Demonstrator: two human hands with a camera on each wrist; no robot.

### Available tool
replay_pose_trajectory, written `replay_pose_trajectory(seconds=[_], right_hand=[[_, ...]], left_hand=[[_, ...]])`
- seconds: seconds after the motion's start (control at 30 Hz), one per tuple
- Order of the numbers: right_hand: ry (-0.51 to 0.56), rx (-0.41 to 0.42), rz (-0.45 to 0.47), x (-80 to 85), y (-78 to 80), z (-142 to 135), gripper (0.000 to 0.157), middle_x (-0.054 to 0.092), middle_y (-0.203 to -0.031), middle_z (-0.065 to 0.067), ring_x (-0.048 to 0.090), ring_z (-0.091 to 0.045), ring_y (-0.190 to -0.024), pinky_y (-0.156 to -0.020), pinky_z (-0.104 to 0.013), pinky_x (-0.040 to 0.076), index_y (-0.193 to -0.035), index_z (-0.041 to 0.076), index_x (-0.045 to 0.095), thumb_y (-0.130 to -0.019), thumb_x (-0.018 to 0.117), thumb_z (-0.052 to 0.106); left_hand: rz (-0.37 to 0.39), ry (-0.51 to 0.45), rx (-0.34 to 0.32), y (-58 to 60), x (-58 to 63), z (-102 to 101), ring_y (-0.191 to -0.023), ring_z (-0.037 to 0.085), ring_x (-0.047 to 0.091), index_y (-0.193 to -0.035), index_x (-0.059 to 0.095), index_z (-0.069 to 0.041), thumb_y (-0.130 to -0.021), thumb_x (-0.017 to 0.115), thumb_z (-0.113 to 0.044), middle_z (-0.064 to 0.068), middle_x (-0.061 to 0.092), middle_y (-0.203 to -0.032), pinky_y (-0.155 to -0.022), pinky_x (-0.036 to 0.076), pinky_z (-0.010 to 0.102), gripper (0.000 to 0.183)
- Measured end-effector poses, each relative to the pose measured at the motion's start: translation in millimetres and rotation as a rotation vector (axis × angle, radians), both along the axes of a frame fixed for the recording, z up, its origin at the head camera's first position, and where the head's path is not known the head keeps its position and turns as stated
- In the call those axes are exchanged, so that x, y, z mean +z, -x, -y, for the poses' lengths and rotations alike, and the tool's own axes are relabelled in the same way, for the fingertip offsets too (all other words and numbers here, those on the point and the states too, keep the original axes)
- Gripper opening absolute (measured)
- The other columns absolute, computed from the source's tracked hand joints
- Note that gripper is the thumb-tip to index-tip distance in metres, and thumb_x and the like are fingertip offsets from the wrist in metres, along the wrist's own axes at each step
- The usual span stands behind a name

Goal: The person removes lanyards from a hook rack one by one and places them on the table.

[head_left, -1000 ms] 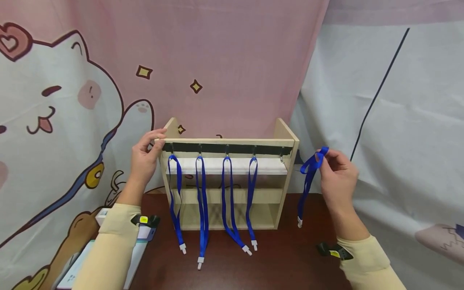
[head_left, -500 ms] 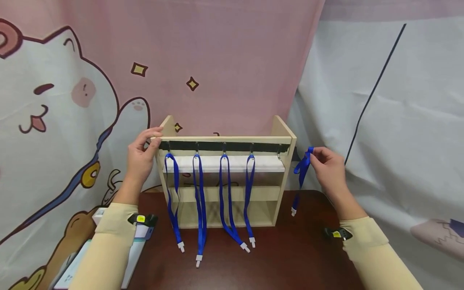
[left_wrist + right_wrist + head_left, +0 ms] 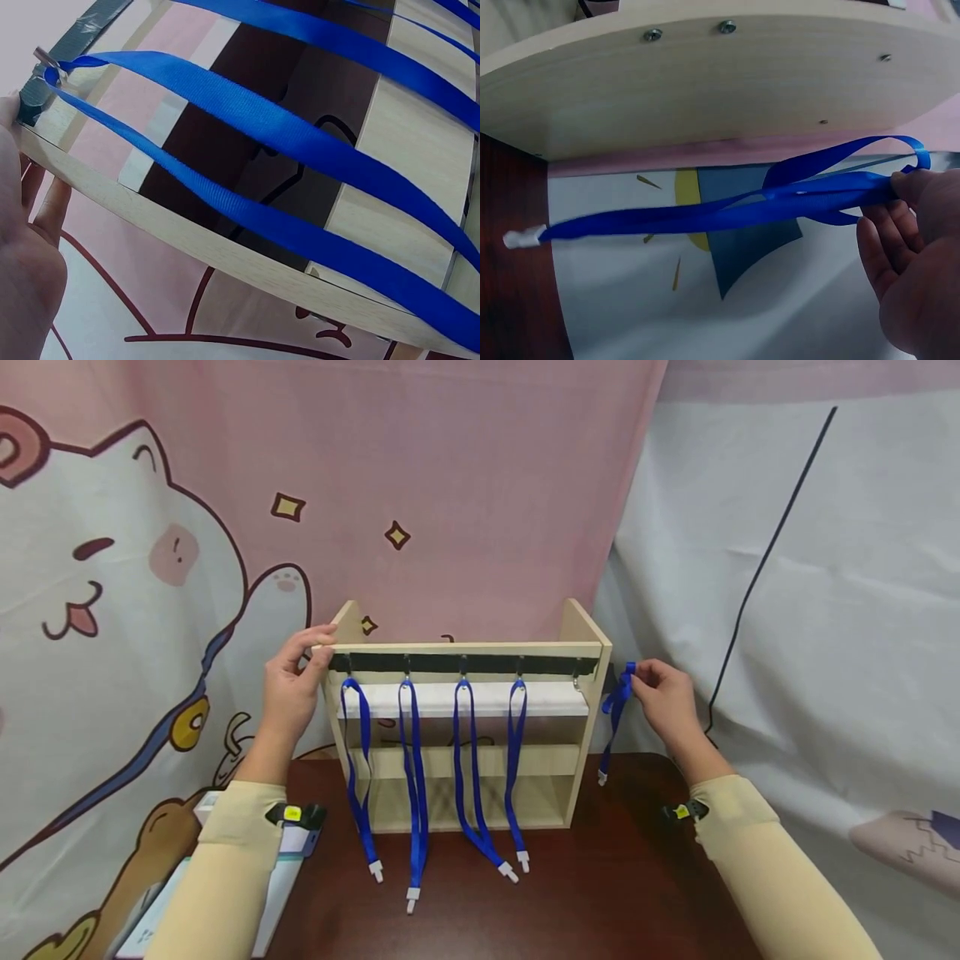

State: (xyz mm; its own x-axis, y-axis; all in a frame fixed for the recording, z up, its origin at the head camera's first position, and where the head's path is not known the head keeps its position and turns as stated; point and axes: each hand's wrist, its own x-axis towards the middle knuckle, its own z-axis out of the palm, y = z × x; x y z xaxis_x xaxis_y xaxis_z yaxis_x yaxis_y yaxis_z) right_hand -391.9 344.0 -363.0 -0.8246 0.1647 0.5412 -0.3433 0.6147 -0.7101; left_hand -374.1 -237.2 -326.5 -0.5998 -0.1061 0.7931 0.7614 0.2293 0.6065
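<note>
A small wooden shelf [image 3: 468, 649] stands upright with a black strip of hooks along its top front board. My left hand [image 3: 294, 681] holds its upper left corner, thumb in front and fingers behind. To the right of the shelf, my right hand [image 3: 667, 697] pinches a blue lanyard [image 3: 705, 214] near its looped end. Its strap hangs down to a white clip [image 3: 523, 238]. Several blue lanyards [image 3: 418, 752] hang from the other hooks, clips downward. The rightmost hook [image 3: 577, 677] carries nothing.
Beneath the shelf is a dark red-brown table [image 3: 480, 902]. White boxes [image 3: 281, 893] lie at its left, partly behind the left sleeve. A printed cloth [image 3: 480, 485] with a cartoon cat hangs behind, and pale cloth [image 3: 825, 610] hangs at the right.
My right hand has moved left toward the shelf, carrying the lanyard closer to its right side panel. The left hand stays on the corner; the head view has shifted slightly.
</note>
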Motion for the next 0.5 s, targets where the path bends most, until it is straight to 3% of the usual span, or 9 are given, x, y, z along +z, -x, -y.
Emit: replay_pose_trajectory(seconds=[0.3, 0.5], right_hand=[[-0.017, 0.029, 0.018, -6.7, 17.2, -4, 0.021, 0.074, -0.108, -0.021, 0.064, -0.014, -0.091, -0.071, -0.011, 0.051, -0.119, -0.005, 0.074, -0.109, 0.069, 0.014], [-0.036, 0.017, 0.041, -14.5, 21.5, -7, 0.023, 0.075, -0.109, -0.02, 0.063, -0.02, -0.095, -0.071, -0.012, 0.049, -0.12, -0.003, 0.075, -0.11, 0.069, 0.016]], left_hand=[[0.003, 0.008, -0.003, -1.1, 0.0, 1, -0.143, 0.018, 0.057, -0.121, 0.075, 0.006, -0.11, 0.068, -0.007, 0.01, 0.07, -0.146, -0.102, 0.055, 0.021, 0.018], [0.01, 0.013, -0.01, -3.2, 0.3, 1, -0.144, 0.019, 0.057, -0.121, 0.075, 0.005, -0.111, 0.068, -0.012, 0.009, 0.07, -0.147, -0.103, 0.055, 0.022, 0.021]])
